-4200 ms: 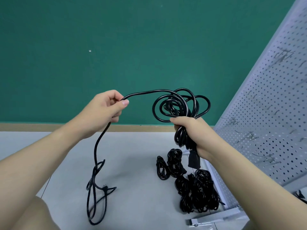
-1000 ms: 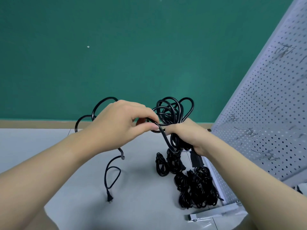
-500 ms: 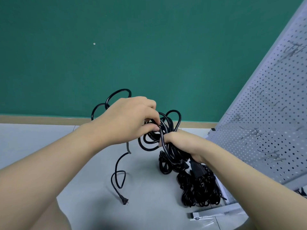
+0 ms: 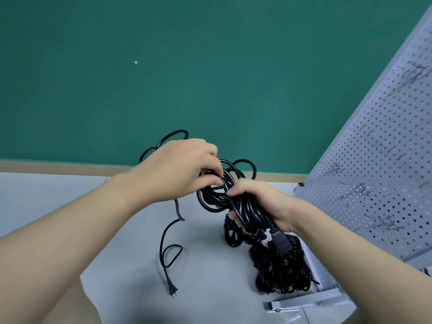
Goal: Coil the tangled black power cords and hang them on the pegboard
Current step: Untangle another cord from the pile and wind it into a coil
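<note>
My right hand [image 4: 261, 202] grips a bundle of coiled black power cord [image 4: 243, 209] in mid-air, its connector end [image 4: 281, 240] sticking out below the hand. My left hand [image 4: 180, 169] pinches a strand of the same cord at the top of the coil. The loose tail [image 4: 167, 249] loops behind my left hand, hangs down and ends in a plug [image 4: 173, 288] on the grey floor. More black cords [image 4: 282, 270] lie in a heap on the floor beneath my right hand. The grey pegboard [image 4: 383, 174] leans at the right, with wire hooks [image 4: 355, 185] on it.
A green wall [image 4: 187, 78] with a tan skirting strip stands behind. The pegboard's metal foot [image 4: 304, 302] lies on the floor at the lower right. My knee [image 4: 70, 305] shows at the lower left.
Over the last seconds the loose cord has been gathered into the coil. My hands have dropped lower and my left hand has come against the coil; the plug now lies on the floor.
</note>
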